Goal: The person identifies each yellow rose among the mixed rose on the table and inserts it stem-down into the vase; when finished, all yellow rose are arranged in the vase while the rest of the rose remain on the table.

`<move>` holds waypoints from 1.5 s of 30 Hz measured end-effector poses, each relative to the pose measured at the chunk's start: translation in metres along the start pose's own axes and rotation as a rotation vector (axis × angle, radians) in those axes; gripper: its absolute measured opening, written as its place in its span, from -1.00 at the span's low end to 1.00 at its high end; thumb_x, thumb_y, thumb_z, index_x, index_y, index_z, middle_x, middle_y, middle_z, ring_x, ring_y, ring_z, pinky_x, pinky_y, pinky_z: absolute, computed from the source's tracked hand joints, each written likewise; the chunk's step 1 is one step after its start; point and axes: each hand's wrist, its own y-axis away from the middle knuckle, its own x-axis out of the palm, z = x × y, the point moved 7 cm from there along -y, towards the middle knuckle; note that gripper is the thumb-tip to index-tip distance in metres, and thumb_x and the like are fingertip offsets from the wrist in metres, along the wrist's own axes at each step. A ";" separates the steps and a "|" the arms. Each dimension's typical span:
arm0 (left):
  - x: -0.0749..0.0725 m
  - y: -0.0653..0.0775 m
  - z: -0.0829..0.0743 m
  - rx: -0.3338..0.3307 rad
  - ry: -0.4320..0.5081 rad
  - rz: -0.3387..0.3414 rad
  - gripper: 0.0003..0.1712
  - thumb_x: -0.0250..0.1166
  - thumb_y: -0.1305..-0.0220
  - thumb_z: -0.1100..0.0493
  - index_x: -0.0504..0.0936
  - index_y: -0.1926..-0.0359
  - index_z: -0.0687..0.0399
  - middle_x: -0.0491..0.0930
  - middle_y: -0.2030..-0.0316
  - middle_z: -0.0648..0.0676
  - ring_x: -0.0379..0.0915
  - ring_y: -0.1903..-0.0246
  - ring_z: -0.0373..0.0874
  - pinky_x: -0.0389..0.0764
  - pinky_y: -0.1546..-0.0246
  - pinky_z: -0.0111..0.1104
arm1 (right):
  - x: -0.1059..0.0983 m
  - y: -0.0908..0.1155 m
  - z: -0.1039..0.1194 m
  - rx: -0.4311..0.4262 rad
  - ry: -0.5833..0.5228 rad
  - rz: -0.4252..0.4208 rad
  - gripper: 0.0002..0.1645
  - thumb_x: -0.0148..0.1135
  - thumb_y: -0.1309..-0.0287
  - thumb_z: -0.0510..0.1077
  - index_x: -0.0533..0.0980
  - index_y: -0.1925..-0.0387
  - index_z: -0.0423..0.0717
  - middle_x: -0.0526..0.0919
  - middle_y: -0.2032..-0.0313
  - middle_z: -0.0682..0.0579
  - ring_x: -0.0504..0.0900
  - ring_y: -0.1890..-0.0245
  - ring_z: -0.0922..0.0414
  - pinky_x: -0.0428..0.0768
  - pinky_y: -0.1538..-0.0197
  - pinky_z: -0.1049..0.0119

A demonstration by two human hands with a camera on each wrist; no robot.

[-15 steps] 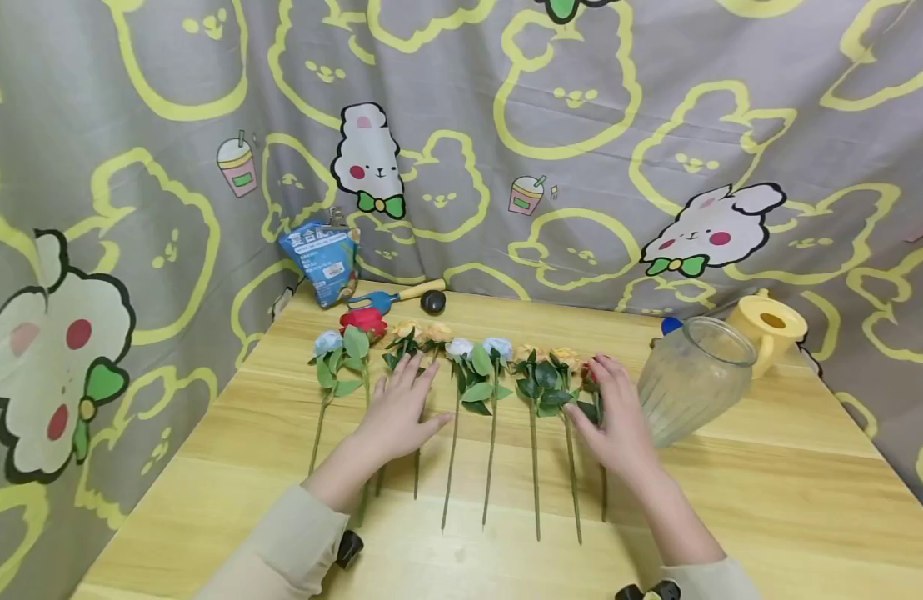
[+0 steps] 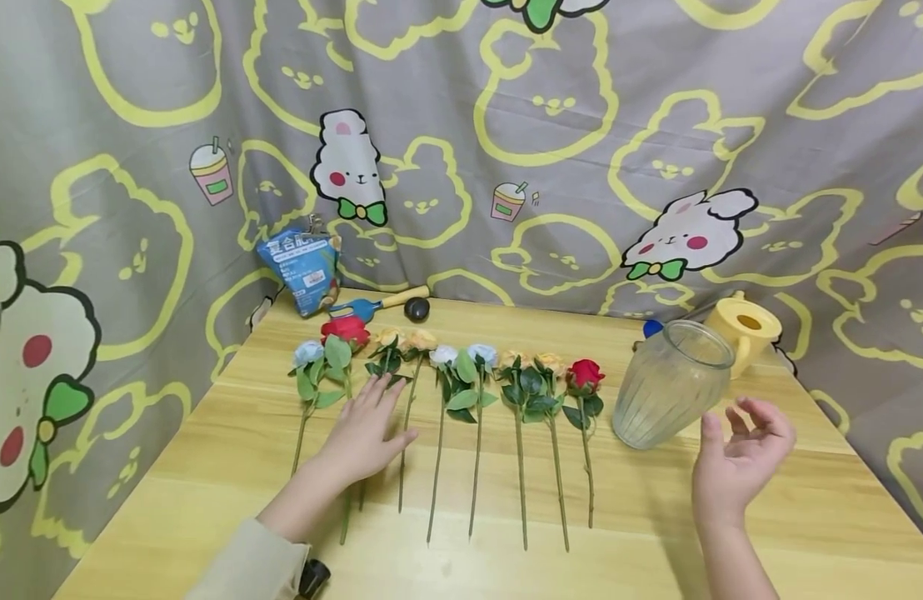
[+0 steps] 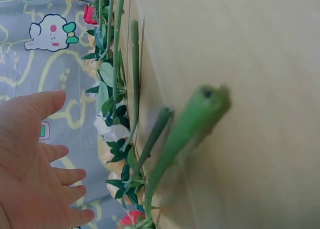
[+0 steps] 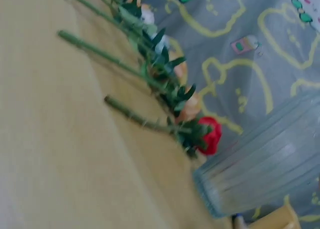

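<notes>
Observed left hand (image 2: 364,437) extended forward with straight, spread fingers (image 3: 70,176); noted right hand (image 2: 740,462) raised on bare forearm (image 2: 737,565), with loosely curled fingers and upright thumb (image 2: 710,435).

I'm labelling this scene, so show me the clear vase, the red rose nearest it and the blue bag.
Clear vase (image 2: 670,388), head view: side wall.
Red rose (image 2: 585,375) nearest it, head view: bloom.
Blue bag (image 2: 304,273), head view: printed front.
</notes>
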 end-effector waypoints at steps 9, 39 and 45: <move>-0.001 0.005 0.009 -0.053 0.027 0.019 -0.12 0.18 -0.17 -0.11 0.07 -0.30 0.35 0.08 -0.26 0.35 -0.11 -0.26 0.26 -0.03 -0.16 0.15 | -0.017 0.012 -0.058 0.543 0.312 0.143 0.06 0.20 0.04 -0.48 -0.20 -0.35 -0.07 -0.18 -0.35 -0.07 -0.20 -0.34 0.16 -0.21 -0.31 0.36; 0.001 -0.042 0.059 -0.321 0.083 0.069 -0.76 0.25 -0.14 0.19 0.56 0.62 0.19 0.39 0.70 0.01 0.28 0.67 -0.15 0.31 0.62 -0.35 | -0.023 0.013 -0.073 0.515 0.398 0.121 0.07 0.27 0.17 -0.54 -0.04 -0.31 0.01 0.12 -0.28 -0.04 0.10 -0.28 0.10 0.02 -0.26 0.46; 0.002 -0.049 0.063 -0.367 0.081 0.052 -0.63 0.24 -0.15 0.17 0.51 0.77 0.11 0.37 0.79 -0.04 0.25 0.73 -0.18 0.29 0.66 -0.38 | -0.023 0.012 -0.074 0.519 0.429 0.129 0.07 0.29 0.16 -0.51 -0.05 -0.31 0.02 0.10 -0.29 -0.05 0.08 -0.29 0.11 0.02 -0.26 0.46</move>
